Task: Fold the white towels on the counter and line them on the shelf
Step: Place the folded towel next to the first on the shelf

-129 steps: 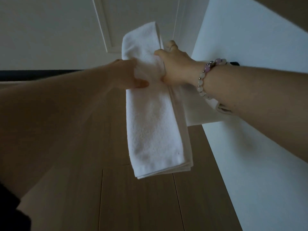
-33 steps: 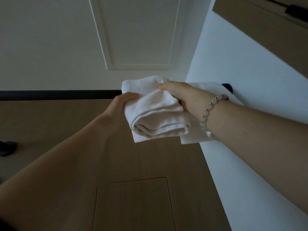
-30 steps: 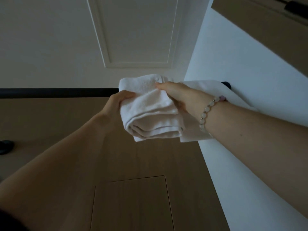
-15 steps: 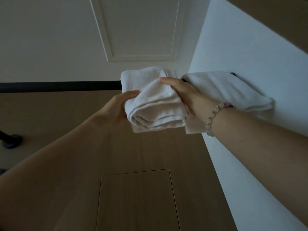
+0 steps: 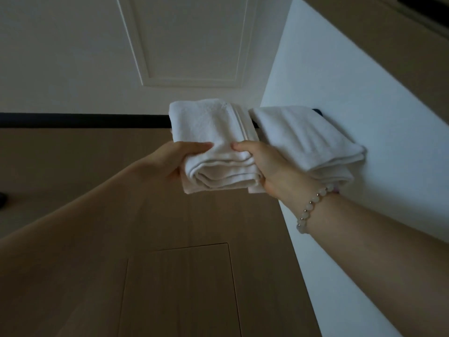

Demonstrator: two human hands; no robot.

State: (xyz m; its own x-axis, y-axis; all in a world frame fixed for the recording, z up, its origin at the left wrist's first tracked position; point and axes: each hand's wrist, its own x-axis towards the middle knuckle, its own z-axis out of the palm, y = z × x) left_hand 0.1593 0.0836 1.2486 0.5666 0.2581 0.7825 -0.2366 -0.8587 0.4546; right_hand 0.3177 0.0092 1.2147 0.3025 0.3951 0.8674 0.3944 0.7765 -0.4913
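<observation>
Pale wood-grain panelling (image 5: 177,288) fills the lower half of the frame, with a rectangular seam cut into it at lower centre. Two bare forearms reach over it from the bottom corners toward the middle, and the right wrist wears a bracelet of pale round beads (image 5: 311,210). At the centre both hands hold a folded white terry towel (image 5: 213,132) in the air. The left hand (image 5: 175,161) grips its lower left edge, thumb on top and fingers curled underneath. The right hand (image 5: 269,171) pinches the lower right edge the same way, so the two thumb tips nearly meet on the cloth. The towel's layered fold faces downward in the picture. Just right of it lies a second folded white towel (image 5: 303,137), against the white wall (image 5: 364,93) that runs up the right side; whether the two towels touch cannot be told. Behind them a thin black strip (image 5: 73,120) crosses the left of the frame — above it, a white moulded panel (image 5: 189,40) fills the upper middle.
</observation>
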